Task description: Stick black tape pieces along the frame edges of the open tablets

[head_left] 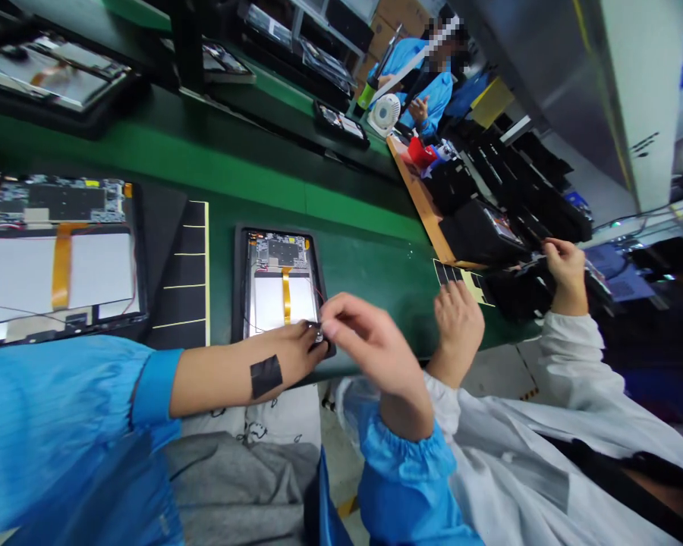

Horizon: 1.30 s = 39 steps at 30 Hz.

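An opened tablet (278,284) lies in a black tray on the green belt, showing its circuit board, white battery and orange flex cable. My left hand (296,350) rests on the tablet's near right corner, fingers pressed on a small part there; a black tape square (265,375) sticks to my wrist. My right hand (369,345) hovers just right of that corner, fingertips pinched close to the left hand's fingers. Whether it holds anything is hidden.
A larger opened tablet (57,258) sits at left beside a sheet of black tape strips (187,280). A co-worker in white sleeves has hands (458,322) at the belt edge and at black trays (489,227). Another person in blue sits far back by a fan (385,114).
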Each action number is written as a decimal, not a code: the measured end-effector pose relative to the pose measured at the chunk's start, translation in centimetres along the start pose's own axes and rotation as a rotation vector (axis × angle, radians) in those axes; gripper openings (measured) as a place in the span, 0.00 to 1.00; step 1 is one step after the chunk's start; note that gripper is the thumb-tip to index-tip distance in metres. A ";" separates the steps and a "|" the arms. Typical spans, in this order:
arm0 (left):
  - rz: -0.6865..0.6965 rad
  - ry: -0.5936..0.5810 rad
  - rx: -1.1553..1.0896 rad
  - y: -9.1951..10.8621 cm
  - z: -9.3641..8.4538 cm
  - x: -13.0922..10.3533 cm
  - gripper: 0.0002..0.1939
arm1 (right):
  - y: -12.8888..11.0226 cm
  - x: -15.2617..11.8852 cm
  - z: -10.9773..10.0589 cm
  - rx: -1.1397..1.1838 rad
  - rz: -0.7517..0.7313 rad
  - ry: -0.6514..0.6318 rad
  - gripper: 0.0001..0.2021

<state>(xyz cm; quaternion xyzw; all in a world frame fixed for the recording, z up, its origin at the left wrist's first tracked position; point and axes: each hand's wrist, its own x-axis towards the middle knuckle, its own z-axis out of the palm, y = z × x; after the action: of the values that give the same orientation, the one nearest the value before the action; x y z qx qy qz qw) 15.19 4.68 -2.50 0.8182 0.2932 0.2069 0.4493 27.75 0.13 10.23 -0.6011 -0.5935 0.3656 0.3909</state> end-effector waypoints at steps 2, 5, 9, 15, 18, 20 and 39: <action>0.153 -0.147 0.072 -0.7 -2.5 -0.7 0.16 | 0.7 -0.7 -1.2 0.049 0.050 0.168 0.12; 0.323 -0.304 0.159 -1.6 -5.7 -1.4 0.17 | 2.9 -1.8 -1.7 0.073 0.153 0.231 0.11; 0.272 -0.194 0.063 -2.0 -6.5 -2.4 0.12 | 6.3 -2.1 -0.9 0.093 0.313 -0.083 0.15; 0.327 -0.139 0.005 -1.5 -5.7 -3.2 0.11 | 8.2 -0.3 -1.0 0.039 0.296 -0.254 0.15; 0.333 -0.131 0.006 -1.1 -6.1 -3.1 0.12 | 8.0 0.5 -1.4 -0.020 0.253 -0.311 0.08; 0.339 -0.123 0.017 -1.0 -6.3 -3.2 0.13 | 7.7 0.8 -1.6 -0.069 0.242 -0.345 0.04; 0.322 -0.203 0.095 -1.3 -6.9 -3.3 0.14 | 4.8 2.9 0.6 -0.559 0.390 -0.318 0.09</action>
<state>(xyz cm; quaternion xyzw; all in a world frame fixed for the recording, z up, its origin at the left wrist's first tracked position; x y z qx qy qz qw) 8.20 7.33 -0.31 0.8915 0.1215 0.1784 0.3983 29.30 3.14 5.72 -0.7221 -0.5981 0.3456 0.0379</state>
